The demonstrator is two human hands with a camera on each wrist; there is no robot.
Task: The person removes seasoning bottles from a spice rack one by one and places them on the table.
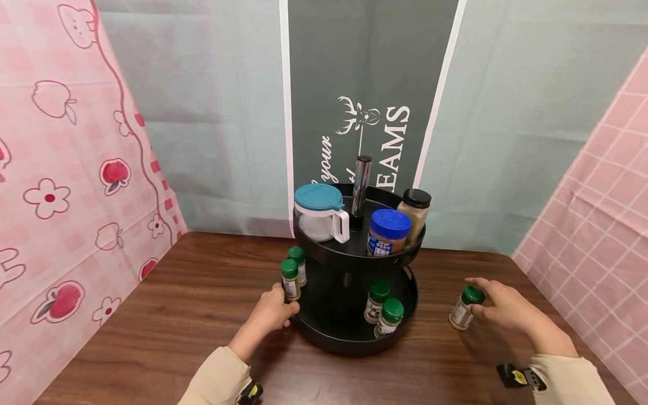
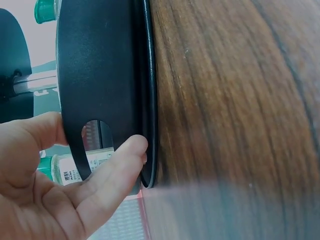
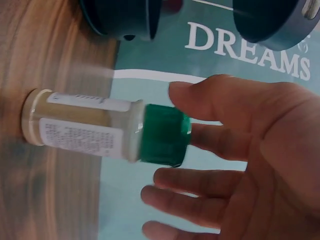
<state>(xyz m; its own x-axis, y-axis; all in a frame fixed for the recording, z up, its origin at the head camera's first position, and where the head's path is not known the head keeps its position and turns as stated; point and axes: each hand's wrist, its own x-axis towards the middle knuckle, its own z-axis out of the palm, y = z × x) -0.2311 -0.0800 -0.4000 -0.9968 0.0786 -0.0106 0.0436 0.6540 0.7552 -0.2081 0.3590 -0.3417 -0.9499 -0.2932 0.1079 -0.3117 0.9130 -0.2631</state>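
A black two-tier spice rack (image 1: 349, 339) stands on the table. At its left side my left hand (image 1: 272, 310) holds the lower tray's rim; in the left wrist view the thumb goes over the edge and the fingers lie along the outer wall (image 2: 100, 60), beside an oval cutout. My right hand (image 1: 511, 309) is around the green cap of a spice jar (image 1: 460, 316) standing upright on the table to the right. Its fingers are spread loosely about the cap (image 3: 165, 135), the thumb close to one side. Green-capped spice jars (image 1: 290, 279) sit by the left hand.
Two more green-capped jars (image 1: 388, 318) stand at the lower tray's front right. The upper tray holds a blue-lidded clear pitcher (image 1: 318, 211), a blue-capped peanut-butter-like jar (image 1: 387, 233) and a black-lidded jar (image 1: 416, 211). Pink cloth hangs at both sides, a green-grey cloth (image 1: 202, 140) behind.
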